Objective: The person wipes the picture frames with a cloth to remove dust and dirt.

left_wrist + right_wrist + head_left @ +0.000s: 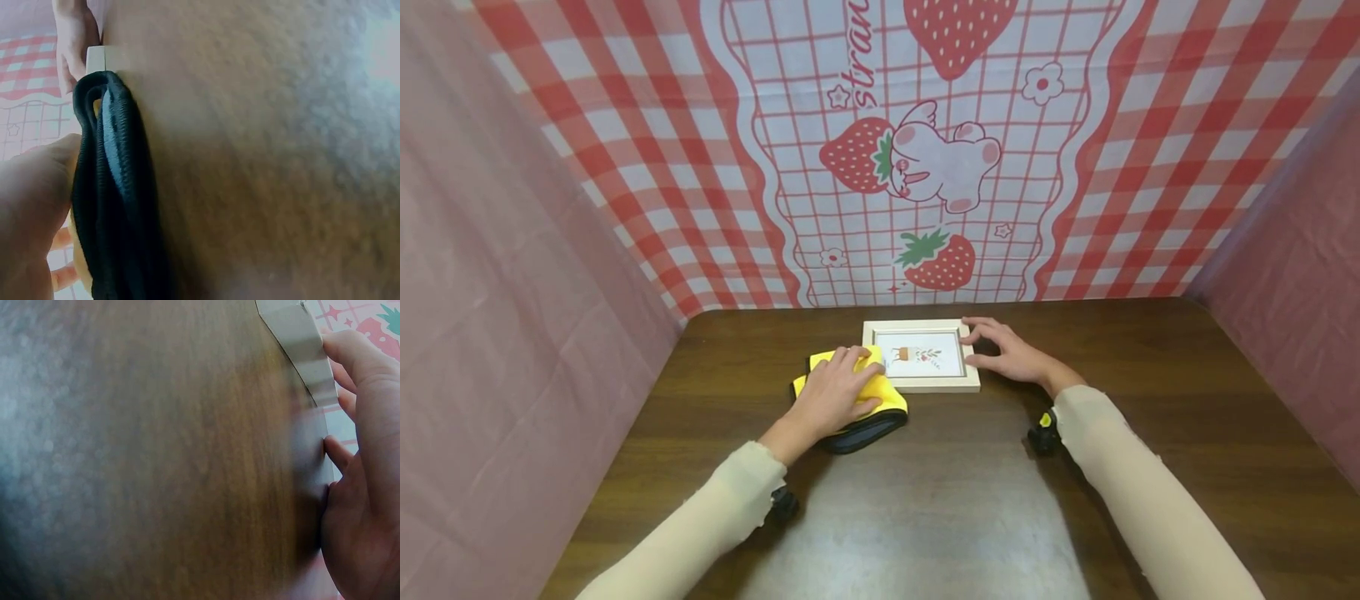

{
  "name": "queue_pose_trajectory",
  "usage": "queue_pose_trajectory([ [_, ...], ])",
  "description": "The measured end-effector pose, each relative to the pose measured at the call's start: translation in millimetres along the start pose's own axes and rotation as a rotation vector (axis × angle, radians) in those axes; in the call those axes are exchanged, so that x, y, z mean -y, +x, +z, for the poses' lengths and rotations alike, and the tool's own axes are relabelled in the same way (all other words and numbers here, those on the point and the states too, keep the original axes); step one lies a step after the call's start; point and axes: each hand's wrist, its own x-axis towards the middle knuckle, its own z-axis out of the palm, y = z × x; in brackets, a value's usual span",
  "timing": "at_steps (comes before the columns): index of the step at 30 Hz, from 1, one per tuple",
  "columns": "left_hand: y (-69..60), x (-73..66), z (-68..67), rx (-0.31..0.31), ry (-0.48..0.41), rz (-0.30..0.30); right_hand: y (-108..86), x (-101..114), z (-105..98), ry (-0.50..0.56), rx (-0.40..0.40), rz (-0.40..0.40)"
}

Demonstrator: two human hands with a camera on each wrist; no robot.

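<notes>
A light wooden picture frame (921, 384) lies flat, with a small plant picture inside it. Over its left edge lies a folded yellow cloth (891, 398) with black trim. My left hand (831, 396) grips the cloth from above, its fingers bent over the yellow side. The cloth's dark folded edge (119, 187) fills much of the left wrist view beside my left hand (31, 206). At the frame's right side, my right hand (1015, 357) touches the edge with spread fingertips and thumb. In the right wrist view, my right hand (375, 456) meets the frame's corner (306, 350).
The brown wooden table (925, 500) reflects light near its front. A red-and-white strawberry cloth (1015, 250) hangs along its back edge. Pink fabric hangs at the left (527, 292) and right (1292, 217).
</notes>
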Motion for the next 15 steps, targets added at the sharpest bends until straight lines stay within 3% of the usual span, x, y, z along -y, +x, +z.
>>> queue_pose_trajectory([
  [8,-3.4,3.3,-7.0,0.15,0.0,-0.176,0.2,0.8,1.2,-0.01,0.0,-0.003],
  [11,-2.7,2.7,-6.5,0.159,-0.019,-0.194,-0.4,1.7,0.6,-0.001,-0.001,-0.002],
  [15,1.8,1.5,-3.1,0.153,-0.021,-0.176,-0.4,-0.9,0.3,-0.011,-0.004,-0.007],
])
